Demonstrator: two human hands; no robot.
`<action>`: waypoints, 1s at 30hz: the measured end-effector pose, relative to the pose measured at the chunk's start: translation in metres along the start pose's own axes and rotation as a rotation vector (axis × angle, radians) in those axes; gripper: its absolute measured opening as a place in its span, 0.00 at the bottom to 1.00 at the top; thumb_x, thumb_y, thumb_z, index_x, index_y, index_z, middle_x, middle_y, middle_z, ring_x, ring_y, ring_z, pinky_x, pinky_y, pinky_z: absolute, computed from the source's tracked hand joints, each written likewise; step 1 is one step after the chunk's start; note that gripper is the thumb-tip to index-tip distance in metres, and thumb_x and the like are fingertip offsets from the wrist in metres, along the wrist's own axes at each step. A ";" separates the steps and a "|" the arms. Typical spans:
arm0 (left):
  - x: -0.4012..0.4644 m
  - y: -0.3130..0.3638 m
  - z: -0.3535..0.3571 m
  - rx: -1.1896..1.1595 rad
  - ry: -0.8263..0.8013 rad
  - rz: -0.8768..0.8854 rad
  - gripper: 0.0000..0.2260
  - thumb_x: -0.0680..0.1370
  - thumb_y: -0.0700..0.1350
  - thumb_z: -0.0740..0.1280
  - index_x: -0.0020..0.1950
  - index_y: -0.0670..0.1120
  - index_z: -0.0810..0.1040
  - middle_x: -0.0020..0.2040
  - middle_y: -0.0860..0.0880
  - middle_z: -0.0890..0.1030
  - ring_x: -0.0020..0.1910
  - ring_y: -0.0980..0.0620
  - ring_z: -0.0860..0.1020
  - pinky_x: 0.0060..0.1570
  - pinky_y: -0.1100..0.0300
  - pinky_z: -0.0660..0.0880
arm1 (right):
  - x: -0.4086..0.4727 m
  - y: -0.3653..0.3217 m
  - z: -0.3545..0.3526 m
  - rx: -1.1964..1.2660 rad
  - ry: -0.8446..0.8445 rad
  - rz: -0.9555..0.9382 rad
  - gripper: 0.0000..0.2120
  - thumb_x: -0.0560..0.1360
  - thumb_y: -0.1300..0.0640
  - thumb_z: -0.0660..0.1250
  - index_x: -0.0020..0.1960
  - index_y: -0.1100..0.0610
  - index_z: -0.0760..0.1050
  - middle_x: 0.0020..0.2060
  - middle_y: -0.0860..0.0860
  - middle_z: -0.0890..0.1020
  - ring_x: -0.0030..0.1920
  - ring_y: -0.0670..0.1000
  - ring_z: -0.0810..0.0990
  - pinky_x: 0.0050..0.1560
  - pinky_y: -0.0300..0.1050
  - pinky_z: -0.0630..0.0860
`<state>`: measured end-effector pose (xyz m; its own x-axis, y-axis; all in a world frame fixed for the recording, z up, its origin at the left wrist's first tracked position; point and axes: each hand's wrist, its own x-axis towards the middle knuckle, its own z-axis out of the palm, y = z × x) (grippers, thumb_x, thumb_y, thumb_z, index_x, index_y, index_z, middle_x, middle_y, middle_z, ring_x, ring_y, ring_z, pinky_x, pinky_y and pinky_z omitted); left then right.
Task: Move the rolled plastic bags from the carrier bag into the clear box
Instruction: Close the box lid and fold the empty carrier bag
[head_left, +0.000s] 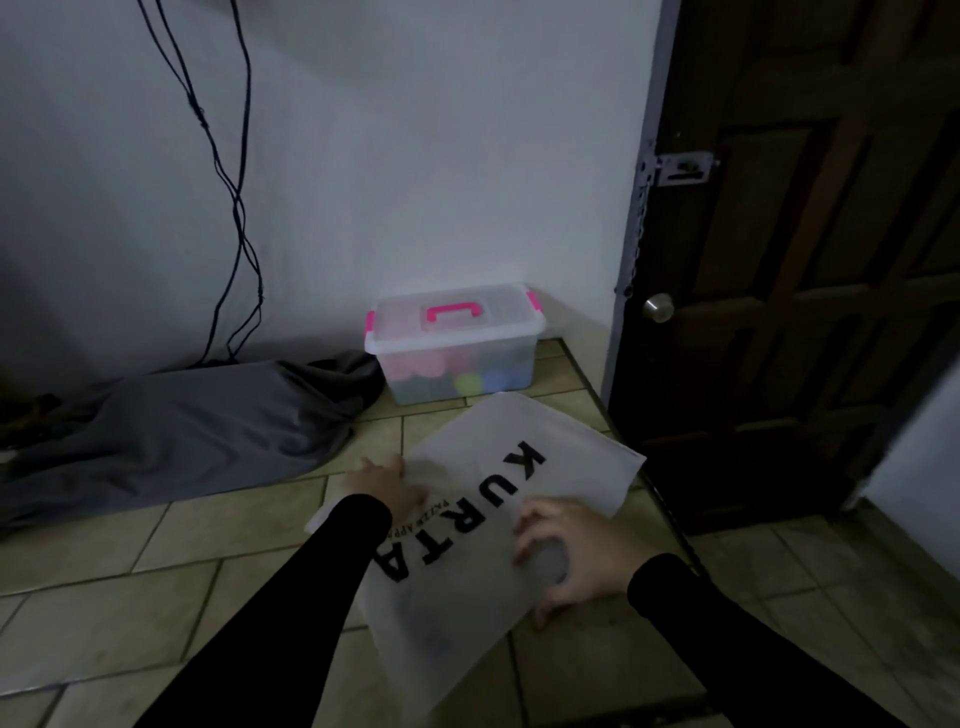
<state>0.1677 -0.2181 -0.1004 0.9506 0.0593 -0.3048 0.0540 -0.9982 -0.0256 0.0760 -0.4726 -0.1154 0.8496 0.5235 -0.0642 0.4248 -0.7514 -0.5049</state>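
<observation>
Cloth, grey and crumpled, lies left of the clear lidded plastic box with pink latches, coloured rolls showing inside. Nearer than the box, the flat white "KURTA" carrier bag covers floor tiles. Left hand presses its edge, fingers flat; right hand curls on it, grasp unclear.

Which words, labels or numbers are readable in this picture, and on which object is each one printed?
"KURTA": large black letters on the white carrier bag lying on the floor under both hands.
A smaller black line beside it on the same bag: too small and blurred to read.
Clear box with the pink handle: no readable text.
Door latch: no readable text.
</observation>
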 end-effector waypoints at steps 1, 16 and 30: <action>0.002 -0.001 0.001 -0.011 -0.022 0.001 0.28 0.78 0.62 0.56 0.72 0.47 0.61 0.70 0.41 0.69 0.66 0.41 0.71 0.61 0.51 0.69 | -0.002 0.001 0.000 -0.016 0.027 -0.032 0.19 0.66 0.40 0.72 0.53 0.46 0.80 0.61 0.41 0.73 0.63 0.41 0.68 0.65 0.39 0.63; -0.062 -0.035 -0.030 -1.084 0.049 0.189 0.06 0.77 0.38 0.68 0.52 0.47 0.79 0.52 0.48 0.82 0.42 0.51 0.80 0.39 0.59 0.74 | 0.017 0.025 -0.021 0.947 0.578 0.367 0.10 0.79 0.61 0.59 0.54 0.61 0.78 0.53 0.55 0.82 0.52 0.51 0.79 0.50 0.41 0.71; -0.050 -0.012 0.022 -1.332 0.532 0.200 0.07 0.75 0.41 0.72 0.38 0.48 0.79 0.30 0.55 0.81 0.30 0.65 0.77 0.33 0.69 0.72 | 0.032 0.024 -0.017 1.350 0.751 0.459 0.19 0.78 0.63 0.60 0.28 0.57 0.69 0.30 0.51 0.74 0.37 0.52 0.74 0.44 0.45 0.70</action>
<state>0.1124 -0.2087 -0.1057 0.9591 0.2068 0.1933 -0.1333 -0.2725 0.9529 0.1182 -0.4806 -0.1146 0.9471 -0.2456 -0.2065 -0.1230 0.3163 -0.9406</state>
